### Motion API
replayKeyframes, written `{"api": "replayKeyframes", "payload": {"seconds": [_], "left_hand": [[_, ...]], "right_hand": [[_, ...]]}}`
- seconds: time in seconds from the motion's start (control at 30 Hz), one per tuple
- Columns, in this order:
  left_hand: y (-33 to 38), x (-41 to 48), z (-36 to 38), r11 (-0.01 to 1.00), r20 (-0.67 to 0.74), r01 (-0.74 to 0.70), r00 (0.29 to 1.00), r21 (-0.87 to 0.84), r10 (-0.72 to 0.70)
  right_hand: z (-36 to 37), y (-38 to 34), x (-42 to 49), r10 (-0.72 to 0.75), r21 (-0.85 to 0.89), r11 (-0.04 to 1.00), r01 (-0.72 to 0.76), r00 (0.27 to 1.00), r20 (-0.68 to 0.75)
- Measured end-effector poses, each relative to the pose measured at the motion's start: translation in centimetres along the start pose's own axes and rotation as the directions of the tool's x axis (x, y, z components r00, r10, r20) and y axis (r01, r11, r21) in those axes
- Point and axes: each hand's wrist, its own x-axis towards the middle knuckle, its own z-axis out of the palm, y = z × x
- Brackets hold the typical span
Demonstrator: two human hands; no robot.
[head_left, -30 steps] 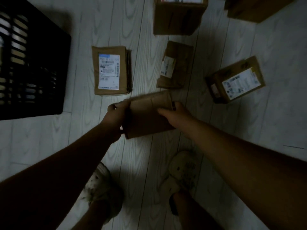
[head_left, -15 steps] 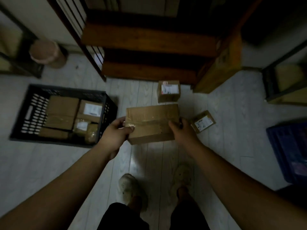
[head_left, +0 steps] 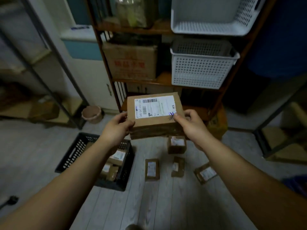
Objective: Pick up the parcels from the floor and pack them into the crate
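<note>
Holding the cardboard parcel (head_left: 156,120) between both hands, you had it raised clear of the floor (head_left: 149,205) in front of the wooden shelf unit (head_left: 163,78), its white shipping label (head_left: 155,107) turned up towards you. Your left hand (head_left: 117,128) gripped the parcel's left edge, thumb on top and fingers curled beneath. Your right hand (head_left: 191,125) pinched the near right corner, with the thumb pressed on the corner of the label. The black crate (head_left: 74,151) sat on the floor below your left forearm, which crossed over its right side. Inside it, towards the near right corner, lay the packed parcels (head_left: 117,156), pressed close together. To the right of the crate, four more waited on the floor, apart from one another: a boxy parcel (head_left: 176,144) just under the held one, a flat parcel (head_left: 151,169) nearest the crate, a narrow parcel (head_left: 178,166) beside it, and a tilted parcel (head_left: 205,173) farthest right. On the shelves behind stood a printed carton (head_left: 131,62) and a white basket (head_left: 201,70), and a small bucket (head_left: 91,113) stood on the floor left of the unit.
</note>
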Motion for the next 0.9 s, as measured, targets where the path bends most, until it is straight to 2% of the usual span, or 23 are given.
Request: {"api": "replayKeyframes", "payload": {"seconds": [0.1, 0.17, 0.27, 0.37, 0.6, 0.67, 0.77, 0.83, 0.9], "left_hand": [[1.8, -2.0, -1.8, 0.996, 0.023, -0.076, 0.997, -0.040, 0.077], [3.1, -2.9, -3.0, 0.990, 0.015, -0.121, 0.992, -0.068, 0.123], [4.5, -3.3, -5.1, 0.977, -0.038, -0.199, 0.980, -0.073, 0.197], [5.5, -3.2, -8.3, 0.966, -0.114, -0.215, 0.973, -0.147, 0.199], [5.6, -2.3, -19.7, 0.966, -0.114, -0.255, 0.962, -0.050, 0.248], [5.3, -2.1, -22.8, 0.962, -0.171, -0.270, 0.951, -0.049, 0.258], [4.7, -1.7, -26.8, 0.964, -0.209, -0.232, 0.957, -0.127, 0.203], [4.0, -1.5, -29.1, 0.969, -0.179, -0.177, 0.973, -0.170, 0.146], [3.1, -1.0, -31.2, 0.981, -0.157, -0.135, 0.981, -0.141, 0.112]], "right_hand": [[0.8, -2.3, -1.6, -0.110, -0.031, 0.993, 0.110, 0.993, -0.029], [1.8, -3.7, -2.9, -0.176, -0.068, 0.982, 0.176, 0.984, 0.000], [3.9, -5.4, -4.6, -0.283, -0.125, 0.950, 0.287, 0.958, 0.050], [6.9, -6.8, -5.5, -0.344, -0.193, 0.920, 0.340, 0.939, 0.017], [17.9, -9.9, -6.1, -0.278, -0.088, 0.958, 0.275, 0.960, -0.031], [21.6, -10.2, -6.2, -0.257, -0.028, 0.966, 0.257, 0.966, -0.013], [26.6, -10.6, -6.7, -0.256, 0.017, 0.966, 0.256, 0.967, -0.019], [29.3, -10.6, -6.9, -0.269, -0.011, 0.963, 0.269, 0.963, -0.021], [31.4, -10.5, -7.0, -0.275, -0.063, 0.960, 0.274, 0.962, 0.001]]}}
